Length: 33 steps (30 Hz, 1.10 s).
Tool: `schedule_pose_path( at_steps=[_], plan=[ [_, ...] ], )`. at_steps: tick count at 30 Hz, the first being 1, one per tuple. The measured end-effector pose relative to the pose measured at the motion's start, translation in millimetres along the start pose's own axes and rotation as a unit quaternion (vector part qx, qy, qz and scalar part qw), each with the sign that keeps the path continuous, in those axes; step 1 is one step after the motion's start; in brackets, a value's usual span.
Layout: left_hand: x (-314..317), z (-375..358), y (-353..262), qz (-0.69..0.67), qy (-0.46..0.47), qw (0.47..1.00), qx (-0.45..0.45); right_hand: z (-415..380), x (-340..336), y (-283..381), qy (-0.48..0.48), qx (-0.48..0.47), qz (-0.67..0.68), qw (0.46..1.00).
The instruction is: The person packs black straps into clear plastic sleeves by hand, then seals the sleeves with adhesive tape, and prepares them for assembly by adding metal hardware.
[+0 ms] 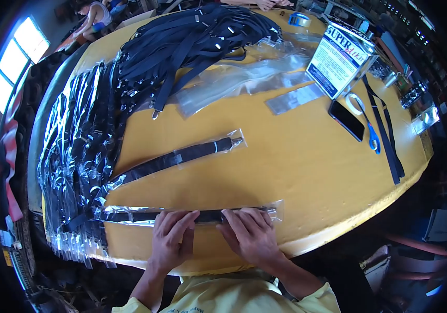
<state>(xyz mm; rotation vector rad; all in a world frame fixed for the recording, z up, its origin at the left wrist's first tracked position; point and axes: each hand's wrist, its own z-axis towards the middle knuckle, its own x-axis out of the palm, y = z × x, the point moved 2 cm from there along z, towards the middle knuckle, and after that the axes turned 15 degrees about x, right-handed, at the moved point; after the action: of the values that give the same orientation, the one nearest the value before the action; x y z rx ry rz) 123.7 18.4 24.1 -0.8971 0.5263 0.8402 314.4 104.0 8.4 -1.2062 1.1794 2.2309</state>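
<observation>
A black strap in a clear plastic sleeve (211, 216) lies lengthwise along the near side of the yellow table. My left hand (173, 233) grips the sleeve near its middle, fingers bent over it. Toward its right end, my right hand (250, 232) holds the same sleeve with curled fingers. A short gap with the strap showing separates the two hands. Farther up lies another sleeved black strap (187, 154), slanting up to the right, with a metal clip at its tip. To the left, a pile of sleeved straps (80, 156) covers the table's side.
A heap of loose black straps with metal clips (192, 39) fills the far side. Empty plastic sleeves (249, 78) lie beside a rectangular can (340, 60). At right are a phone (346, 120), blue-handled scissors (373, 140), tape rolls and a black strap (387, 135). Other people sit beyond.
</observation>
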Motion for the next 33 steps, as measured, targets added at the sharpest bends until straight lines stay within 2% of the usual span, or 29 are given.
schedule_pose_path(
  at_steps=[6,13,20,26,28,30,33],
  plan=[
    [-1.1,-2.1,0.3,0.013,0.027,1.000,-0.002,-5.1,-4.0,0.0,0.047,-0.012,0.026,0.998],
    [3.5,4.7,-0.7,0.012,0.062,0.998,0.006,-7.9,-6.0,3.7,0.079,-0.030,-0.003,0.996],
    [5.9,5.0,3.0,0.003,0.054,0.999,0.006,-7.2,-4.3,4.9,0.089,-0.040,-0.001,0.995],
    [1.4,0.6,8.8,0.020,0.050,0.998,-0.032,-4.2,-6.8,4.7,0.103,-0.045,0.006,0.994],
    [3.1,-1.7,10.6,0.005,0.051,0.999,-0.003,-7.5,-5.3,0.6,0.103,-0.051,0.019,0.993],
    [0.2,-1.8,8.8,-0.009,0.063,0.998,0.002,-7.1,-5.0,-0.3,0.102,-0.052,0.024,0.993],
    [0.5,0.0,1.4,-0.007,0.175,0.984,0.042,-6.5,-7.8,0.4,0.111,-0.056,0.017,0.992]
  ],
)
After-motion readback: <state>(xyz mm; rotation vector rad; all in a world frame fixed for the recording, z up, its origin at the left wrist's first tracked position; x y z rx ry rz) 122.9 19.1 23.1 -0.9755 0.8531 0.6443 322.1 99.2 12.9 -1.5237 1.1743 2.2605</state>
